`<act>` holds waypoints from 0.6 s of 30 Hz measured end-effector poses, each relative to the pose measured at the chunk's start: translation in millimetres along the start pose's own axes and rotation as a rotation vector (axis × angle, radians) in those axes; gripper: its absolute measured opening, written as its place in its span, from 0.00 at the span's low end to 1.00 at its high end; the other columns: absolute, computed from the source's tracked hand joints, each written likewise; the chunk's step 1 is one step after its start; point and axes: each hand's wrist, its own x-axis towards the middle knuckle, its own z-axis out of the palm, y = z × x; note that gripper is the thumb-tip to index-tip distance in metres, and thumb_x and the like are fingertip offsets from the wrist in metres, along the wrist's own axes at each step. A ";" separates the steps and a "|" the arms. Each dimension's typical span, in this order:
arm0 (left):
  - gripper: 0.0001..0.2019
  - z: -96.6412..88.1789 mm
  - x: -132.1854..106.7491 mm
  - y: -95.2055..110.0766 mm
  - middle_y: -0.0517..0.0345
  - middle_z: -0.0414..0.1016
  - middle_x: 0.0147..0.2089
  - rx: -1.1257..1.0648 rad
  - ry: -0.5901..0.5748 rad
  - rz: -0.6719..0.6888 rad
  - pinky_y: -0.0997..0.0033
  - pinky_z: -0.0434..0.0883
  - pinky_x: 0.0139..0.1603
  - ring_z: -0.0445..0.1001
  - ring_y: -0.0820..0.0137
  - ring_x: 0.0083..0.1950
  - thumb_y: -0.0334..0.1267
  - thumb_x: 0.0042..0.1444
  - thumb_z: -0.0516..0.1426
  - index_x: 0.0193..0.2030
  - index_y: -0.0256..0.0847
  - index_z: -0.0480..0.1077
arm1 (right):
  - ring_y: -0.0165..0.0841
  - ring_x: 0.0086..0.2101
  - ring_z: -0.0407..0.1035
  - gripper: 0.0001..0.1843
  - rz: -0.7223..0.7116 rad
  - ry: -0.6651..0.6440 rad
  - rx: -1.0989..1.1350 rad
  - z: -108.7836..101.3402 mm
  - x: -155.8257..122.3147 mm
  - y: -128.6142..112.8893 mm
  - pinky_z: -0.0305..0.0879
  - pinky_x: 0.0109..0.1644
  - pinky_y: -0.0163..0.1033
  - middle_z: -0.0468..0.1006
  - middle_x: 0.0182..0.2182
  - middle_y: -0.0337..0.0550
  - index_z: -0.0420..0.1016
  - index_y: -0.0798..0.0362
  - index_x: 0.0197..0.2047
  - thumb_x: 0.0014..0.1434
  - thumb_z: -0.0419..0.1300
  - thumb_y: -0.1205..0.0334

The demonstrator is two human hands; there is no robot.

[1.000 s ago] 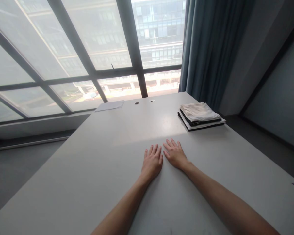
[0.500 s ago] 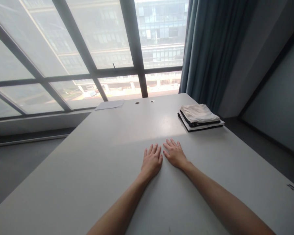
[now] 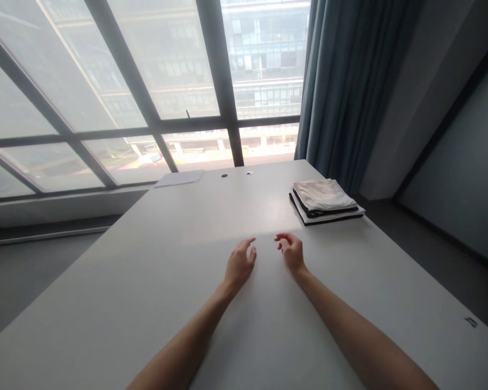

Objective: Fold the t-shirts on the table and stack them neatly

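My left hand [image 3: 239, 264] and my right hand [image 3: 290, 251] hover just over the middle of a long pale grey table [image 3: 146, 271], a small gap between them. Both are raised off the surface with fingers loosely curled and apart, and neither holds anything. A stack of folded cloths [image 3: 324, 199], white on top with black and white layers beneath, lies on the table beyond my right hand, near the right edge.
A flat white sheet [image 3: 179, 178] lies at the table's far end, next to two small round holes [image 3: 224, 175]. Large windows stand behind the table, a blue-grey curtain [image 3: 341, 86] hangs at the right. Dark floor lies on both sides.
Both hands lay flat and side by side on the table before; now they have lifted, drawn slightly apart, and their fingers have curled. The view has shifted a little.
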 end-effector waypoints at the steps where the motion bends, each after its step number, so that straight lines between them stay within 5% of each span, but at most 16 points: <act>1: 0.18 0.3 13.0 9.4 0.49 0.79 0.57 -0.068 0.048 0.036 0.56 0.74 0.60 0.79 0.62 0.56 0.33 0.65 0.52 0.59 0.42 0.72 | 0.31 0.24 0.66 0.10 0.070 0.015 0.119 -1.8 4.0 -0.5 0.62 0.28 0.38 0.81 0.30 0.43 0.78 0.53 0.35 0.52 0.58 0.61; 6: 0.15 25.7 99.5 88.5 0.54 0.80 0.53 -0.243 0.016 0.324 0.67 0.78 0.49 0.80 0.68 0.48 0.32 0.65 0.55 0.55 0.45 0.76 | 0.29 0.27 0.67 0.09 0.303 -0.075 0.629 -17.8 22.2 -5.7 0.62 0.30 0.35 0.78 0.29 0.40 0.76 0.51 0.35 0.48 0.64 0.62; 11: 0.13 69.4 192.5 161.3 0.53 0.80 0.56 0.004 -0.138 0.438 0.66 0.74 0.57 0.79 0.66 0.52 0.34 0.67 0.55 0.52 0.43 0.79 | 0.32 0.28 0.68 0.12 0.430 -0.155 0.747 -29.7 36.6 -4.2 0.67 0.33 0.38 0.80 0.34 0.43 0.75 0.49 0.40 0.50 0.62 0.60; 14: 0.14 92.9 233.0 177.2 0.52 0.75 0.63 0.184 -0.209 0.414 0.62 0.68 0.64 0.73 0.62 0.61 0.35 0.68 0.55 0.55 0.43 0.78 | 0.32 0.30 0.69 0.13 0.471 -0.205 0.759 -29.0 39.5 -1.8 0.67 0.35 0.39 0.80 0.35 0.43 0.74 0.49 0.42 0.52 0.61 0.60; 18: 0.17 117.8 259.0 166.2 0.45 0.73 0.65 0.252 -0.279 0.374 0.57 0.67 0.65 0.69 0.55 0.65 0.35 0.63 0.62 0.58 0.39 0.76 | 0.32 0.29 0.69 0.10 0.501 -0.229 0.781 -24.7 41.2 0.8 0.67 0.35 0.38 0.79 0.34 0.42 0.71 0.49 0.39 0.51 0.62 0.59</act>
